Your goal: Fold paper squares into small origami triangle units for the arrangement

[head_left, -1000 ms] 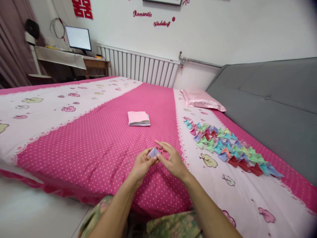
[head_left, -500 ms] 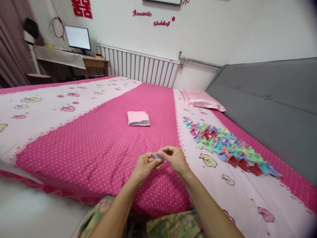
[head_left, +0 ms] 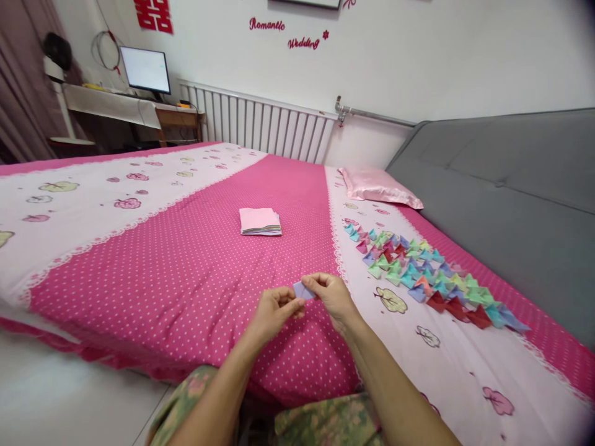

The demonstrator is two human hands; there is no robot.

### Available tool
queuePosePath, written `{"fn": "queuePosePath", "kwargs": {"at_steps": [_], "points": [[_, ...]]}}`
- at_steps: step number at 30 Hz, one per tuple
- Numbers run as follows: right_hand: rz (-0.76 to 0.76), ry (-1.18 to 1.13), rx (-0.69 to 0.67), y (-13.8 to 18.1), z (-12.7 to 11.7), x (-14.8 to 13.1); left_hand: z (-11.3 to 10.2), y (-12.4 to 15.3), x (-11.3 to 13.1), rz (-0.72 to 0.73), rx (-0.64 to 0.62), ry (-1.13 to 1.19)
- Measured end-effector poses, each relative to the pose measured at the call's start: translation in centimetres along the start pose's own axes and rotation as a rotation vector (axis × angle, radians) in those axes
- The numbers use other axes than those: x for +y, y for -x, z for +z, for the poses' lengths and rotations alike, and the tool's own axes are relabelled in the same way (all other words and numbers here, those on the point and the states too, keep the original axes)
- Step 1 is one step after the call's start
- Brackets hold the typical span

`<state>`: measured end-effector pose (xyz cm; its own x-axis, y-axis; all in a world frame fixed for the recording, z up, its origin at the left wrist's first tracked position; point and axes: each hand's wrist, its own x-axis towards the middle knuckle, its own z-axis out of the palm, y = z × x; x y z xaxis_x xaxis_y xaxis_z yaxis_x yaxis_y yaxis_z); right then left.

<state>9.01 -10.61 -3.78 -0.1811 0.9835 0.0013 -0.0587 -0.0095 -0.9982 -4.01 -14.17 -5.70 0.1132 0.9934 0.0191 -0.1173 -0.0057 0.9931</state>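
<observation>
A small folded piece of lavender paper (head_left: 302, 290) is held up above the near part of the bed. My right hand (head_left: 331, 299) pinches its right side between thumb and fingertips. At its lower left edge, the curled fingers and thumb of my left hand (head_left: 275, 313) close on the paper; the exact contact is partly hidden. Beyond my hands, a stack of square paper sheets (head_left: 258, 219) with a pink one on top lies on the pink dotted strip of the bedspread (head_left: 186, 272).
To the right, many folded paper boats (head_left: 418, 269) in several colours stand in rows. A pink pillow (head_left: 379, 187) lies against the grey headboard (head_left: 502, 198). At the back are a white radiator (head_left: 260, 121) and a desk with a monitor (head_left: 145, 69).
The lavender paper shows more of its face now, as my left fingers have drawn back from over it. My right hand keeps its pinch and has shifted very slightly.
</observation>
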Motion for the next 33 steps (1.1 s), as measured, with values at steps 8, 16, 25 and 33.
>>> {"fn": "queuePosePath", "kwargs": {"at_steps": [8,16,25,33], "points": [[0.056,0.001,-0.094,0.35,0.14,-0.34,0.15,0.1,0.2,0.016,0.016,0.073],[-0.003,0.003,-0.105,0.4,0.29,-0.21,0.22,-0.01,-0.28,0.012,0.014,0.055],[0.034,-0.023,-0.12,0.49,0.37,-0.47,0.13,0.18,0.03,-0.01,-0.027,0.066],[0.031,-0.035,-0.13,0.6,0.55,-0.44,0.08,0.03,0.08,-0.008,0.024,0.105]]}}
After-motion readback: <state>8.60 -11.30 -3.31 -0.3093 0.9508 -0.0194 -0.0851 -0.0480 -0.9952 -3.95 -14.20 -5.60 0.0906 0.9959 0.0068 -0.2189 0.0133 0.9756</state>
